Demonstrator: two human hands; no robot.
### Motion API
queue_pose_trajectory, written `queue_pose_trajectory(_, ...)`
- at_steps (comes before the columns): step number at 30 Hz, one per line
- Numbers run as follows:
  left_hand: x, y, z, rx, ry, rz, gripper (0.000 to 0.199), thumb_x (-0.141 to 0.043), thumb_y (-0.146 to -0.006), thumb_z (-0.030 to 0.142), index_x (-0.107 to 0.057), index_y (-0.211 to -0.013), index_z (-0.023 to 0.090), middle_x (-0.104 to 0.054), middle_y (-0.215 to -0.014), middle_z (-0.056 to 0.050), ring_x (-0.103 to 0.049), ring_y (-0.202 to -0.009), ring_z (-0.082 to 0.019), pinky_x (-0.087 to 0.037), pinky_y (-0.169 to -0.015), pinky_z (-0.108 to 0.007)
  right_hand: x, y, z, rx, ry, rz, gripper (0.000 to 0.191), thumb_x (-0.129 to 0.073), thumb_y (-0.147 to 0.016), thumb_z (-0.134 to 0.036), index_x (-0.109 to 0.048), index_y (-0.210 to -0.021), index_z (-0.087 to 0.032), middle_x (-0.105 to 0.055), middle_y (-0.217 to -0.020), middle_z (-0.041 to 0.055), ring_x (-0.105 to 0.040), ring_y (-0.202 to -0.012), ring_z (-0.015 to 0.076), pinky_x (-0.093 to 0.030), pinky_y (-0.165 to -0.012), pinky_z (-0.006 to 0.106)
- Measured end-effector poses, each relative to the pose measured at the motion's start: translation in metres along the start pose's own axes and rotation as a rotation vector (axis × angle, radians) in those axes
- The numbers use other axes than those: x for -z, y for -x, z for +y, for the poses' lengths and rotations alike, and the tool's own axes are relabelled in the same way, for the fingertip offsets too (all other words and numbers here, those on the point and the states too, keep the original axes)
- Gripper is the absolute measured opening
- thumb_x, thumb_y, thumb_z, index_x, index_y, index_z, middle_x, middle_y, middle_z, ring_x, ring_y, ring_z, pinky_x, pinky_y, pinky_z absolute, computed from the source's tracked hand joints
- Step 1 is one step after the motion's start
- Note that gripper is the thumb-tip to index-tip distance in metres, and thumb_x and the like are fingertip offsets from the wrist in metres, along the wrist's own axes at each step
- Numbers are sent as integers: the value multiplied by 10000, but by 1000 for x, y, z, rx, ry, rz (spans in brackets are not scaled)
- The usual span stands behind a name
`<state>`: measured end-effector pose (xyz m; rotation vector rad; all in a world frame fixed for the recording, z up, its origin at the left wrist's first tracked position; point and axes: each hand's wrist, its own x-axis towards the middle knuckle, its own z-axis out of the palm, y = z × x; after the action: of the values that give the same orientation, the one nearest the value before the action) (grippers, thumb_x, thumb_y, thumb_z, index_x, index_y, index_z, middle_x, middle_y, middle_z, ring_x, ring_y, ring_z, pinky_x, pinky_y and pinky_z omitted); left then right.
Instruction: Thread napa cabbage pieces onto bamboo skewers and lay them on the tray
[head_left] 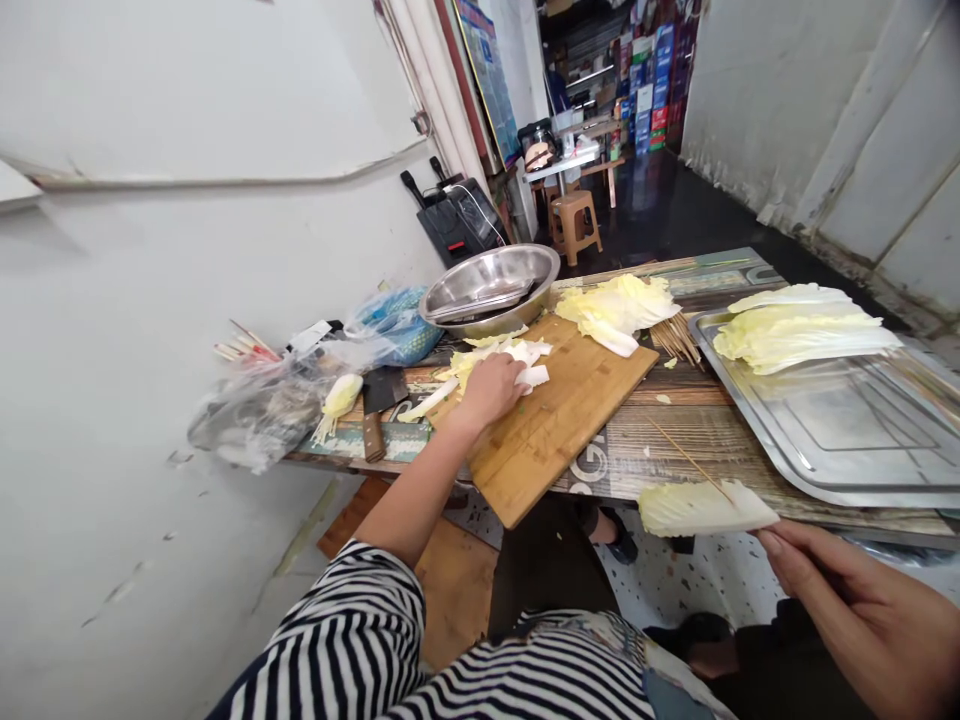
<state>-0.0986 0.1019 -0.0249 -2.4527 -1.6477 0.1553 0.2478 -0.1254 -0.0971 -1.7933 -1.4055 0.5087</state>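
Observation:
My left hand (495, 388) reaches over the wooden cutting board (559, 430), its fingers bent around pale cut cabbage pieces (531, 376). In front of the table's near edge, my right hand (862, 590) pinches the white end of a cabbage leaf (705, 508). A thin bamboo skewer (686, 455) slants up from that leaf; how it passes through is not clear. More yellow-white cabbage leaves (619, 305) lie at the board's far corner. Several bare skewers (677, 340) are bundled beside them. Left of the board rests a cleaver (375, 415) with a wooden handle.
To the right, a metal tray (847, 430) carries cabbage leaves (810, 325) and skewers. A steel basin (491, 285) stands behind the board. Plastic bags (274, 405) and a small bunch of enoki mushrooms (337, 402) lie left, near the wall. A brown stool (575, 225) is farther back.

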Motion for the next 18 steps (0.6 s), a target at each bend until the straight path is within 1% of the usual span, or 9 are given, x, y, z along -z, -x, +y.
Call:
queue_pose_trajectory(2, -3, 4, 0, -17, -11, -15, 352, -529, -988, 309, -658, -1272, 147, -646, -1260, -152, -578, -1201, -287, -434, -1036, -393, 1, 0, -3, -18, -26, -17, 352, -639, -805, -606, -813, -896, -314, -807, -833, 21, -755, -658, 248, -595, -545, 273)
queue_pose_trajectory(5, -3, 10, 2, -51, -30, -29, 484, -442, -992, 191, -515, -1468, 142, -609, -1329, -163, -550, -1237, -282, -430, -1038, -392, 3, -1, -12, -12, -55, -28, 344, -633, -795, -574, -817, -868, -293, -804, -794, 15, -738, -625, 217, -590, -570, 251)
queue_pose_trajectory(7, -2, 12, 5, -78, -40, -24, 530, -375, -1002, 156, -453, -1527, 167, -605, -1332, -158, -546, -1240, -275, -433, -1034, -393, 5, -2, -19, -4, -57, -21, 335, -627, -791, -554, -816, -857, -286, -813, -811, 13, -747, -654, 213, -589, -591, 242)
queue_pose_trajectory(11, 0, 12, 9, -12, 48, 25, 461, -406, -963, 119, -622, -1367, 168, -671, -1186, -145, -597, -1159, -270, -464, -998, -374, 8, -3, -30, 26, -74, -23, 311, -625, -786, -512, -813, -850, -274, -820, -826, 18, -758, -683, 213, -588, -598, 239)
queue_pose_trajectory(13, 6, 14, 12, 52, 84, 60, 470, -426, -927, 90, -640, -1341, 149, -695, -1136, -144, -625, -1117, -270, -481, -978, -374, 8, -2, -32, 41, -86, -17, 295, -630, -784, -498, -813, -844, -274, -817, -812, 17, -757, -669, 210, -595, -602, 237)
queue_pose_trajectory(15, 15, 22, 19, 96, 232, 154, 460, -451, -918, 107, -645, -1334, 145, -713, -1145, -130, -642, -1102, -258, -484, -986, -367, 8, -1, -32, 35, -82, -15, 292, -643, -780, -519, -812, -834, -286, -805, -771, 7, -742, -608, 206, -589, -541, 235)
queue_pose_trajectory(16, 21, 28, 25, 109, 387, 204, 416, -475, -928, 147, -666, -1298, 149, -724, -1134, -115, -654, -1076, -245, -490, -977, -355, 8, 0, -31, 27, -82, -18, 296, -651, -778, -539, -810, -832, -295, -797, -746, 0, -732, -573, 204, -578, -497, 232)
queue_pose_trajectory(17, 27, 35, 33, 113, 611, 248, 344, -510, -941, 217, -700, -1221, 152, -735, -1098, -99, -668, -1025, -230, -503, -948, -340, 8, 1, -30, 19, -83, -28, 299, -659, -781, -557, -808, -835, -304, -783, -713, -8, -720, -544, 201, -564, -459, 227)
queue_pose_trajectory(18, 32, 42, 42, 94, 861, 230, 294, -558, -946, 326, -729, -1111, 153, -742, -1004, -82, -678, -921, -211, -523, -867, -319, 9, 1, -28, 16, -87, -43, 299, -665, -789, -570, -808, -845, -313, -760, -667, -17, -706, -516, 195, -547, -428, 218)
